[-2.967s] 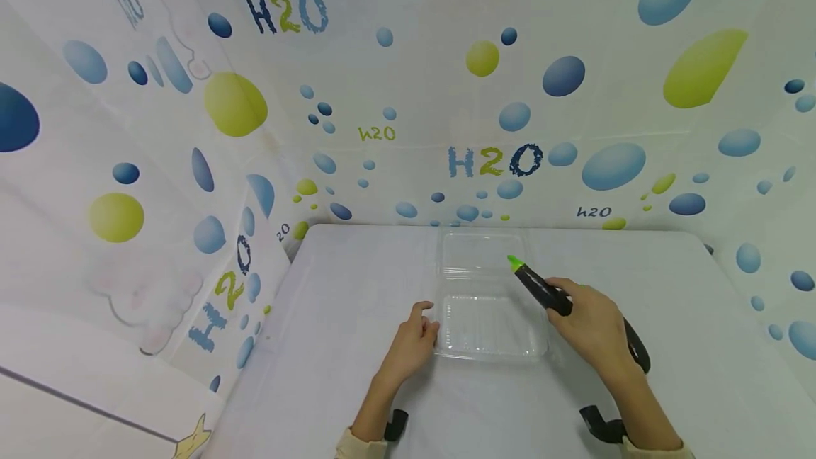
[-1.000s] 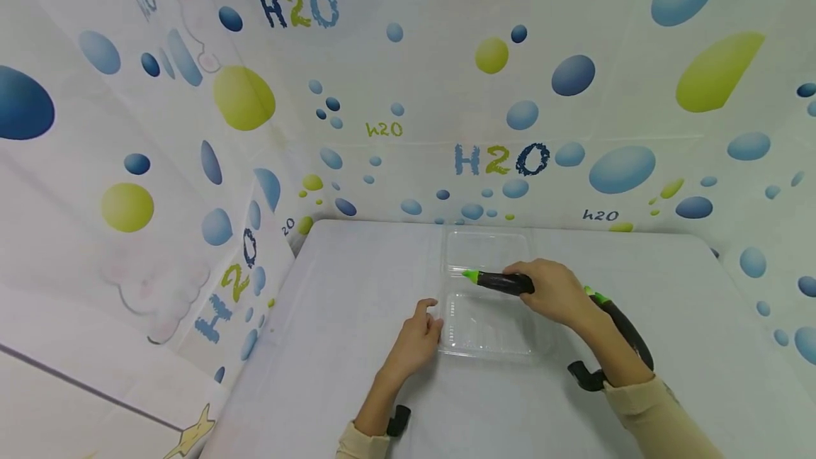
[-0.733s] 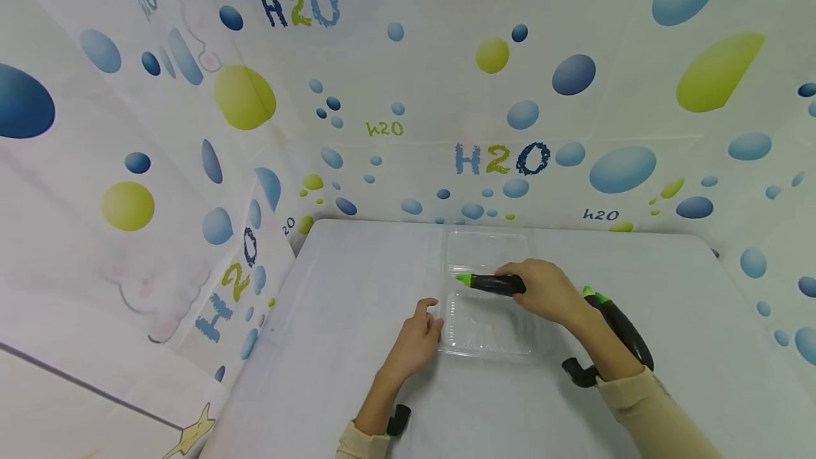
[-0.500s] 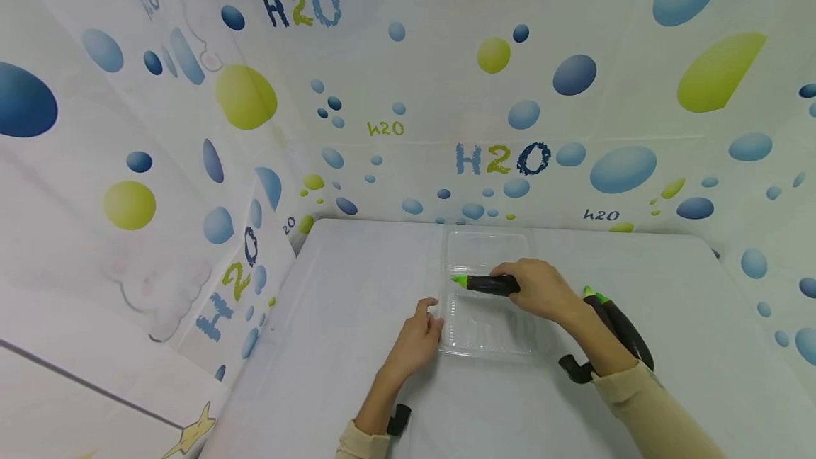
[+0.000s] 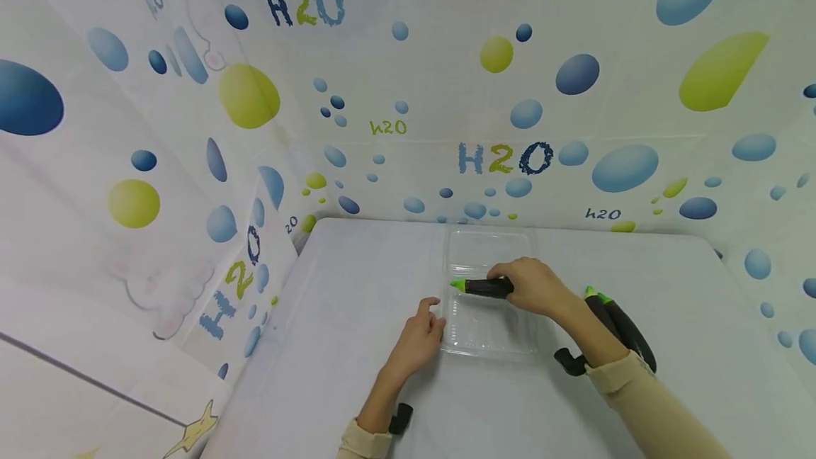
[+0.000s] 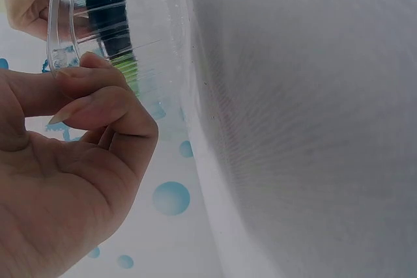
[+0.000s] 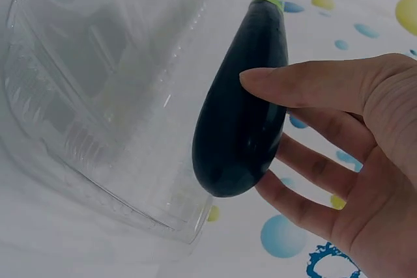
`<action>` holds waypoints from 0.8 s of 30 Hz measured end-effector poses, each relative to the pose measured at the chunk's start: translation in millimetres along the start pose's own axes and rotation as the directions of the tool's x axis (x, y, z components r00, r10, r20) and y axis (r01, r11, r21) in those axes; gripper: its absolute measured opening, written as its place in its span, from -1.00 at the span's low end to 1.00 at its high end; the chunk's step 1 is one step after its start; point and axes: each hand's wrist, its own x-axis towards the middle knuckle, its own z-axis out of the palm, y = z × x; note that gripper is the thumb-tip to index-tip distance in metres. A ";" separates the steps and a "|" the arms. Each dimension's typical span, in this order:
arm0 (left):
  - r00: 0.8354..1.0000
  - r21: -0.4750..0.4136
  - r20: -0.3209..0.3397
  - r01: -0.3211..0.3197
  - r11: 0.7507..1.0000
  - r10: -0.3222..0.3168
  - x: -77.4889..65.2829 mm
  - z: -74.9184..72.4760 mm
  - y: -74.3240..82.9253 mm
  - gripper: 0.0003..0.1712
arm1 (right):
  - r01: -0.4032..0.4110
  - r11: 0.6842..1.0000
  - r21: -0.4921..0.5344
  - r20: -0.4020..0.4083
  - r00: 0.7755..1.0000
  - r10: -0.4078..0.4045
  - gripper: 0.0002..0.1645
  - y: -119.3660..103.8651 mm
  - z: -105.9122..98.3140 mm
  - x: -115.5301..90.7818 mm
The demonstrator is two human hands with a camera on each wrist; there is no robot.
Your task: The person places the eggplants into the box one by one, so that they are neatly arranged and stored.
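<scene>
My right hand (image 5: 538, 289) holds a dark eggplant (image 5: 487, 287) with a green stem end over the clear plastic container (image 5: 484, 337). In the right wrist view, the thumb lies across the eggplant (image 7: 238, 118), with the fingers on its other side. The stem points left in the head view. The container lies unfolded, its hinged lid (image 5: 487, 246) toward the back. My left hand (image 5: 416, 338) grips the container's left rim. In the left wrist view its fingers curl at the rim (image 6: 57, 43), and the eggplant shows through the plastic.
Two more dark eggplants (image 5: 630, 337) with green tips lie side by side on the white table (image 5: 357, 289), partly behind the right forearm. A patterned curtain (image 5: 421, 76) with blue and green drops stands behind and to the left. Black wrist mounts (image 5: 400, 418) hang under both wrists.
My right hand has carried the eggplant from the container's right side leftward over it, turning the stem to the left, then slightly lower. The left hand stays at the rim.
</scene>
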 end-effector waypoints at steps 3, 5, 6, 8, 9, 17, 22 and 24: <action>1.000 -0.006 0.001 0.000 1.000 0.000 0.3 0.3 -0.8 -0.50 | 0.010 1.000 0.000 0.007 1.000 -0.010 -0.49 -0.1 0.4 0.6; 1.000 -0.007 0.000 -0.005 1.000 0.005 0.5 0.3 -1.4 -0.51 | 0.015 1.000 -0.001 0.015 1.000 -0.015 -0.49 0.3 1.1 0.9; 1.000 -0.006 -0.001 -0.007 1.000 0.007 0.6 0.3 -1.7 -0.51 | 0.014 1.000 0.000 0.023 1.000 -0.014 -0.50 0.6 1.6 1.4; 1.000 -0.005 -0.002 -0.008 1.000 0.008 0.5 0.1 -2.0 -0.51 | 0.011 1.000 0.003 0.037 0.999 -0.011 -0.50 1.1 2.8 2.6; 1.000 -0.007 -0.002 -0.010 1.000 0.010 0.5 0.0 -2.1 -0.51 | 0.009 1.000 0.003 0.043 0.999 -0.009 -0.50 1.4 3.7 3.2; 1.000 0.016 -0.009 -0.006 1.000 0.006 0.6 1.2 -2.1 -0.51 | 0.006 1.000 0.001 0.060 0.998 -0.006 -0.48 0.5 10.1 6.2; 1.000 0.018 -0.009 -0.002 1.000 0.003 0.1 1.0 -1.2 -0.51 | 0.007 1.000 -0.017 0.054 0.999 -0.006 -0.47 -1.0 14.9 6.9; 1.000 0.017 -0.009 -0.004 1.000 0.004 -0.2 0.8 -0.8 -0.51 | 0.006 1.000 -0.026 0.062 0.998 -0.004 -0.47 -1.8 16.5 6.9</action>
